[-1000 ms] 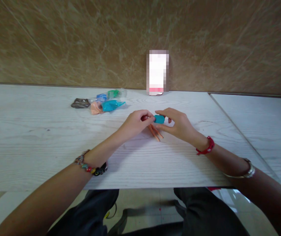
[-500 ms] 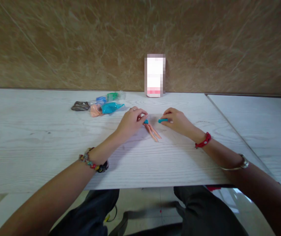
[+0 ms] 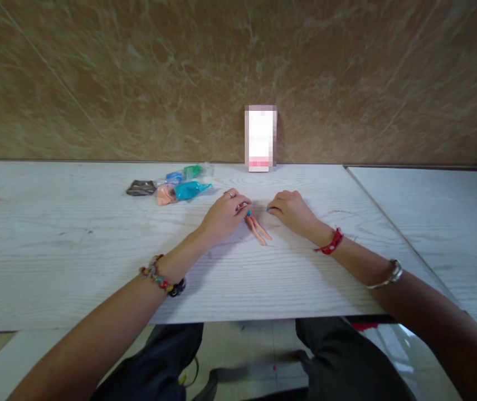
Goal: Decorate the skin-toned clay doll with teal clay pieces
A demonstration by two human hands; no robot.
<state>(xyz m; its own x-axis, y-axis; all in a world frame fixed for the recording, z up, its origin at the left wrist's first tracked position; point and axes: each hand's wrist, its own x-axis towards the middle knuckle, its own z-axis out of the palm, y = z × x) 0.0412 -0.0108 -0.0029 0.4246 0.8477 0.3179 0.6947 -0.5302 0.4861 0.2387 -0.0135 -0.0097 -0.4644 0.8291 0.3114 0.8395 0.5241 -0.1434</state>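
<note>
Nearest: two peach strips (image 3: 261, 227) on table (image 3: 238, 284). Just past: left hand (image 3: 224, 215), pinched on blue bit (image 3: 248, 212) at strips' far end, contact unclear; right hand (image 3: 292, 209), apart from left, pinched on blue lump (image 3: 268, 209), mostly hidden. Probably light, soft, putty-like, slightly tacky, easy to dent or stretch: best held lightly by edges, fingertips only. Farther: packets (image 3: 190, 190) to the left, then phone (image 3: 261, 136) propped on wall (image 3: 138, 83).
</note>
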